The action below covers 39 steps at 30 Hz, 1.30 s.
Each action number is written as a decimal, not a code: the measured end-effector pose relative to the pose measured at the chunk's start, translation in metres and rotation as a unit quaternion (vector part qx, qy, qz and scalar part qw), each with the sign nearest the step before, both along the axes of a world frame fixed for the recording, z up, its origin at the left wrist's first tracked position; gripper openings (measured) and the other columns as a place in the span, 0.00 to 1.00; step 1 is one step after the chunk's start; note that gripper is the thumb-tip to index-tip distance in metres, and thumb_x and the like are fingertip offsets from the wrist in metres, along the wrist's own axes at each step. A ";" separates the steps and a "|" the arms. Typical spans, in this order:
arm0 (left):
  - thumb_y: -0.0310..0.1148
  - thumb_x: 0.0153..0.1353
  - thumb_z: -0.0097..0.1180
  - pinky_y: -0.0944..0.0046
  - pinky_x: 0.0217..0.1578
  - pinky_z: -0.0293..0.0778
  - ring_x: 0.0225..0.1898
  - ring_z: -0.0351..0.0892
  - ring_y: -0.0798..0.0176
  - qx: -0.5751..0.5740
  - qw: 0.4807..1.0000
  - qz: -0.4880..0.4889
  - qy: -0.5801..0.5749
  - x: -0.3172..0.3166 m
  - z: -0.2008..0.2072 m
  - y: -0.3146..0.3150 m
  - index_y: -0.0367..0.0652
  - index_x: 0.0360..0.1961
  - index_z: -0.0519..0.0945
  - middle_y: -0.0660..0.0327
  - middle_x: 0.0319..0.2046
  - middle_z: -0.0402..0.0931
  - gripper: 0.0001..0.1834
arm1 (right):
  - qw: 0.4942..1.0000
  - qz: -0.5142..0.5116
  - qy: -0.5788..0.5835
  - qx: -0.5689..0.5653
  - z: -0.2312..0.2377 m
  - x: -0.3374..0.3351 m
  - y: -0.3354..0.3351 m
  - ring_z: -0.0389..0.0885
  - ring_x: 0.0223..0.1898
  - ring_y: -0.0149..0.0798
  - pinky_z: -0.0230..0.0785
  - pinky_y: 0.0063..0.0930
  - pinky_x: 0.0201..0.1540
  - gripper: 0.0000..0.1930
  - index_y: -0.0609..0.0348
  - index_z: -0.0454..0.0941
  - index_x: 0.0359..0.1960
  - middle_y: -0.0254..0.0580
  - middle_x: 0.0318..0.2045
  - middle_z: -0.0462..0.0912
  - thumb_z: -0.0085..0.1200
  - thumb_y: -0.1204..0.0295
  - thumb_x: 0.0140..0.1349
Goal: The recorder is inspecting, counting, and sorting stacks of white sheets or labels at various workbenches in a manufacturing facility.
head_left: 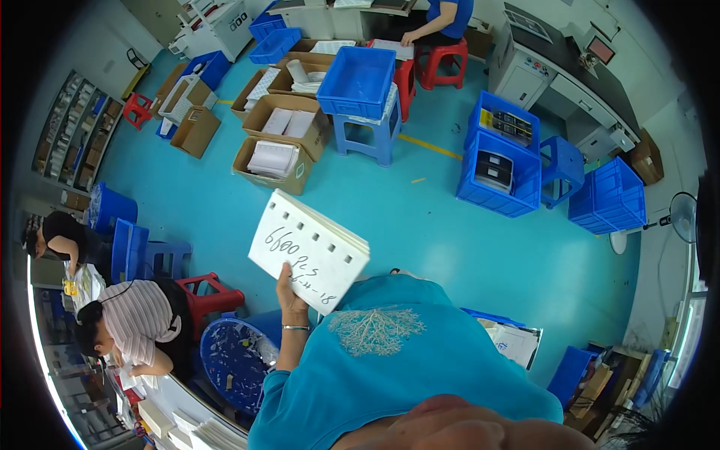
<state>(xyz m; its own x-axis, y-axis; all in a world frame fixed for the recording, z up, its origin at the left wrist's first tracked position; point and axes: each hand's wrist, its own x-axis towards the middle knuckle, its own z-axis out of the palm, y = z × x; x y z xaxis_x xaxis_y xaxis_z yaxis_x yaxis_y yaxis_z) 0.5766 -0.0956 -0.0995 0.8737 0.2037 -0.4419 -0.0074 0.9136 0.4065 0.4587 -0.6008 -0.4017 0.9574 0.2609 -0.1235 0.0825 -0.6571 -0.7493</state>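
Observation:
My left hand [291,298] grips a thick stack of white sheets [307,251] at its lower edge, with the thumb lying on the front face. The stack is tilted and carries dark handwriting. A row of small square holes runs along its upper edge, and several layers show at its side. A bracelet circles my left wrist. My right hand is out of sight.
Beside my left forearm stands a blue bin [232,360] with scraps. Ahead are cardboard boxes [274,165], a blue crate [358,82] on a blue stool, and blue crates [499,176] on the right. One person [142,319] works at the left bench; others sit farther off.

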 end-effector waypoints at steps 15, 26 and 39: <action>0.36 0.64 0.52 0.46 0.50 0.76 0.51 0.76 0.46 -0.061 0.998 -0.008 0.024 0.167 -0.031 -0.018 0.34 0.58 0.66 0.45 0.53 0.73 0.25 | 0.995 -0.091 0.025 -0.040 0.051 0.158 0.013 0.81 0.38 0.53 0.70 0.48 0.42 0.16 0.58 0.82 0.31 0.52 0.33 0.82 0.47 0.59 0.61; 0.35 0.64 0.53 0.48 0.53 0.72 0.52 0.74 0.47 -0.040 0.998 -0.055 0.003 0.426 -0.023 -0.002 0.34 0.58 0.66 0.48 0.53 0.73 0.25 | 0.990 -0.108 0.024 -0.087 0.106 0.406 0.036 0.81 0.38 0.53 0.71 0.47 0.42 0.16 0.57 0.82 0.31 0.52 0.33 0.82 0.48 0.59 0.60; 0.29 0.61 0.55 0.50 0.54 0.72 0.53 0.73 0.48 -0.004 0.999 -0.036 -0.026 0.679 -0.027 -0.014 0.35 0.60 0.64 0.49 0.54 0.71 0.27 | 0.983 -0.083 0.138 -0.086 0.109 0.538 0.013 0.81 0.38 0.52 0.71 0.45 0.43 0.15 0.56 0.83 0.32 0.52 0.33 0.82 0.48 0.59 0.60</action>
<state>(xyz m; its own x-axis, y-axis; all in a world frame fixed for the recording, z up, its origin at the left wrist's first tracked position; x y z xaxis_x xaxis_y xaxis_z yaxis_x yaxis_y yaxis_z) 1.2558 -0.1093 -0.1262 0.9077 0.1368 -0.3967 0.0368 0.9157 0.4002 0.9969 -0.5873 -0.2931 0.9092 0.0562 -0.4126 -0.2273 -0.7632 -0.6048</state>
